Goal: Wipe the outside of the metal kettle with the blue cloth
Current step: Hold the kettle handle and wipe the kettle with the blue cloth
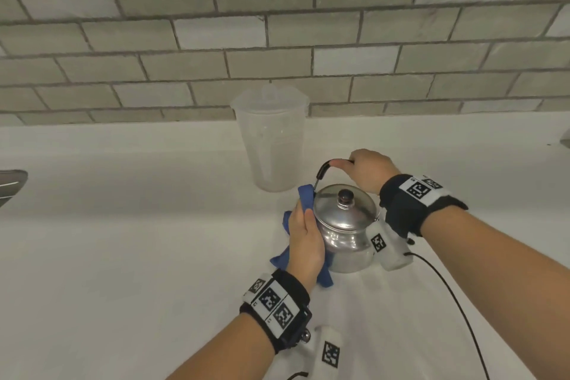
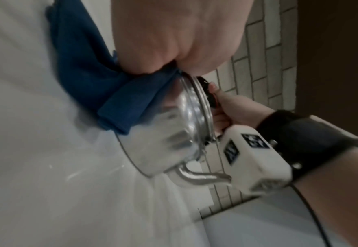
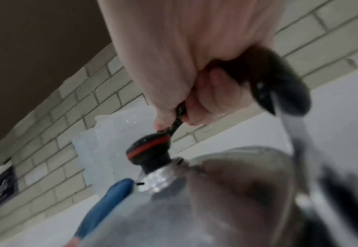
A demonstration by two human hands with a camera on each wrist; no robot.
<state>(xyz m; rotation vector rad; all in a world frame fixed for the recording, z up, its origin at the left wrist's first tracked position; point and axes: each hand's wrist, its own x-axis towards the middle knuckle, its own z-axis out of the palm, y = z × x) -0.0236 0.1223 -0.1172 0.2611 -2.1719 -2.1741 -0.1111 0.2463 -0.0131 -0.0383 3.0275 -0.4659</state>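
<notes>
A shiny metal kettle (image 1: 345, 225) with a black lid knob (image 1: 346, 194) stands on the white counter (image 1: 123, 241). My right hand (image 1: 367, 170) grips its black handle (image 1: 325, 170) from above; the right wrist view shows the fingers curled round that handle (image 3: 283, 90). My left hand (image 1: 303, 237) holds the blue cloth (image 1: 305, 196) against the kettle's left side, the loose end trailing onto the counter. In the left wrist view the cloth (image 2: 121, 107) is squeezed between my palm and the kettle (image 2: 169, 142), whose spout (image 2: 201, 175) points toward my right wrist.
A clear plastic pitcher (image 1: 271, 139) stands just behind the kettle, against the grey tiled wall (image 1: 277, 40). A black cable (image 1: 447, 287) runs from my right wrist across the counter. A grey object (image 1: 12, 185) pokes in at the left edge.
</notes>
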